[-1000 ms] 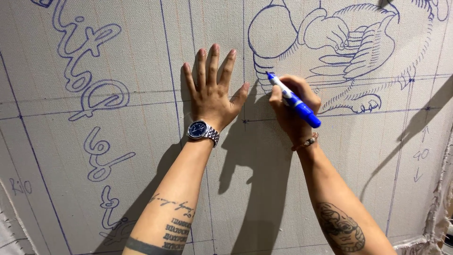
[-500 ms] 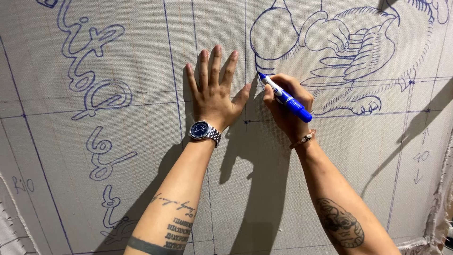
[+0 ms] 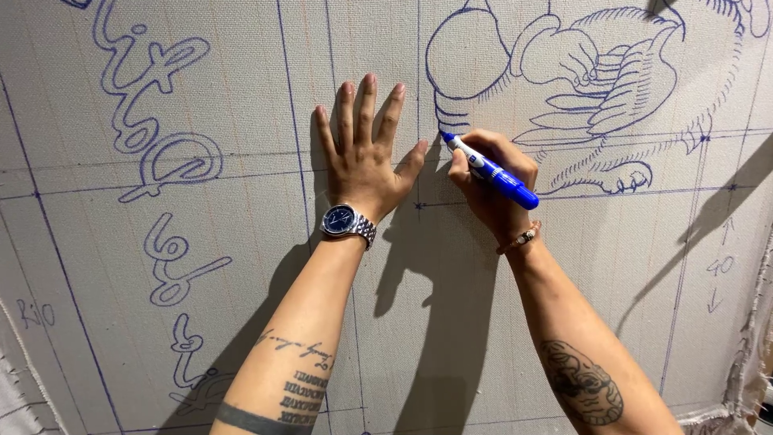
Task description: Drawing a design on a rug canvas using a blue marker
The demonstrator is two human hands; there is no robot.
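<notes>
My left hand [image 3: 366, 153] lies flat against a stretched beige cloth [image 3: 241, 266], fingers spread and pointing up, a silver wristwatch [image 3: 346, 221] on its wrist. My right hand [image 3: 493, 185] grips a blue marker [image 3: 491, 171] with a white tip section. The tip touches the cloth at the lower left of a blue outline drawing [image 3: 564, 72] of a rounded figure with feathered shapes. A beaded bracelet [image 3: 519, 239] sits on my right wrist. Both forearms carry tattoos.
Blue grid lines [image 3: 298, 173] cross the cloth, with looping blue script shapes [image 3: 153, 113] drawn at the left. A small arrow mark [image 3: 717, 266] sits at the right. The cloth's frayed edge [image 3: 753, 354] shows at the lower right.
My right hand has moved up and slightly left, carrying the marker tip up to the drawn outline. My left hand stays pressed flat in the same place.
</notes>
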